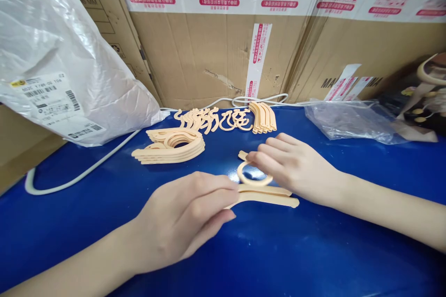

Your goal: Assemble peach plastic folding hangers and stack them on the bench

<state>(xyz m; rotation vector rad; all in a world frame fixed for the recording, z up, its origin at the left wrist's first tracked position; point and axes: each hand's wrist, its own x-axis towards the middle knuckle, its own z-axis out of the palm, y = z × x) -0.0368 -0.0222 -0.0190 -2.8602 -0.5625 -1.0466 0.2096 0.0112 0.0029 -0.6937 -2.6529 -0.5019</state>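
Note:
My left hand (188, 222) is closed in a pinch on the near end of two cream plastic hanger arms (268, 198), which lie together and point right above the blue table. My right hand (289, 162) pinches a cream hanger hook (256, 181) with a large round curve, just above the arms. The hook's curve touches or overlaps the upper arm; I cannot tell which. The fingers of both hands hide the gripped ends. Beyond my left hand lies a stack of folded cream hangers (170, 148).
Several loose hooks (209, 118) and a row of hanger arms (263, 118) lie at the back. Cardboard boxes (202, 51) form a wall behind. A white plastic parcel (69, 65) stands left, beside a white cable (87, 175). A clear plastic bag (348, 118) lies right.

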